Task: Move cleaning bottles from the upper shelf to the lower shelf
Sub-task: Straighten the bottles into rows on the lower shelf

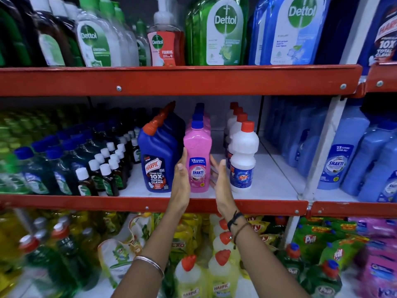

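A pink Shakti bottle (197, 155) with a blue cap stands at the front of the middle shelf (268, 181), heading a row of like bottles. My left hand (181, 179) is flat against its left side, fingers straight. My right hand (219, 177) is open just right of it, fingers apart, a small gap to the bottle. Neither hand grips it. A blue Harpic bottle (158, 160) stands to its left, a white bottle (243, 155) with a red cap to its right.
Red shelf rails (171, 80) cross above and below. Dettol bottles (217, 31) fill the top shelf. Small dark bottles (103, 168) crowd the middle shelf's left; blue Shakti bottles (343, 151) stand right of a white upright. The bottom shelf holds Harpic bottles (223, 274) and pouches.
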